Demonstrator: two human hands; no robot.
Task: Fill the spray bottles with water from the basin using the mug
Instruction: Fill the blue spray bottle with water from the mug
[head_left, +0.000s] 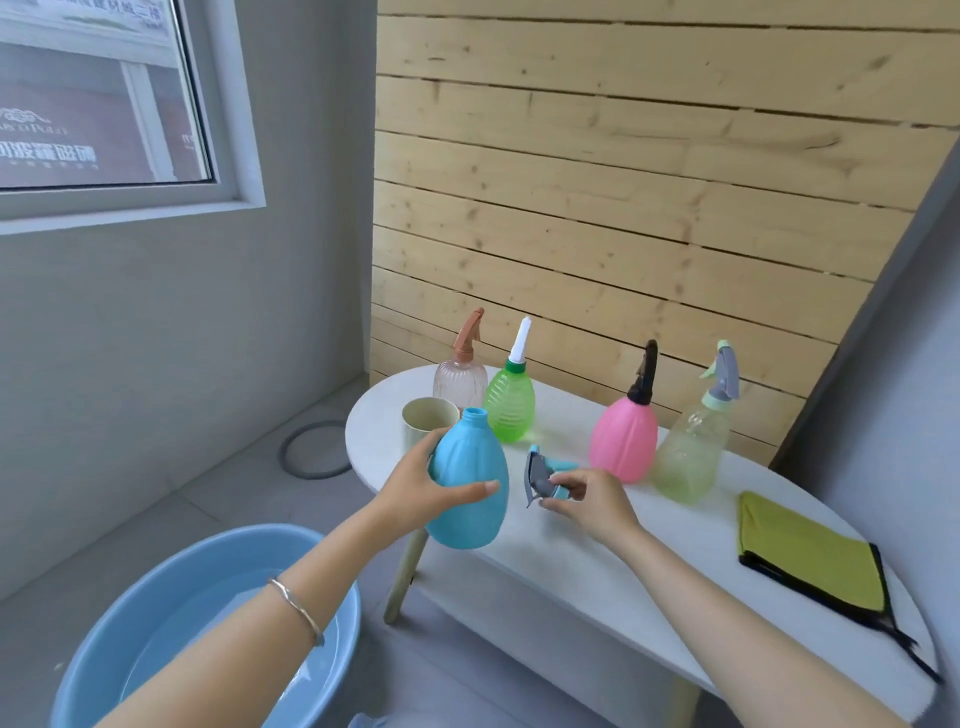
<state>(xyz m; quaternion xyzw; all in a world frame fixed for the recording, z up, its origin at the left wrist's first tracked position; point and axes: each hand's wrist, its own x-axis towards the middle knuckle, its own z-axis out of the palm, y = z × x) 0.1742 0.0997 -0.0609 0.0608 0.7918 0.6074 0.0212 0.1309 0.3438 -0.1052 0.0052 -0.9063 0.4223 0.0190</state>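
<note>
Left hand (415, 483): thumb and fingers wrapped around the belly of the blue bottle (470, 483), firm grip. Bottle was uncapped, neck open, leaning slightly, at the near left edge of the white table (571, 571); could not tell whether it rested there.

Right hand (587, 499): fingertips pinched the collar of the grey-and-teal spray head (543, 475), just right of the blue bottle, low over the tabletop.

Cream mug (428, 418) stood upright behind the blue bottle. Blue basin (156, 623), holding water, sat on the floor below the left forearm.

Four capped bottles stood further back: clear-brown (460, 379), green (509, 405), pink (623, 441), pale clear (688, 452). Green cloth (810, 556) lay folded at the table's right end.
</note>
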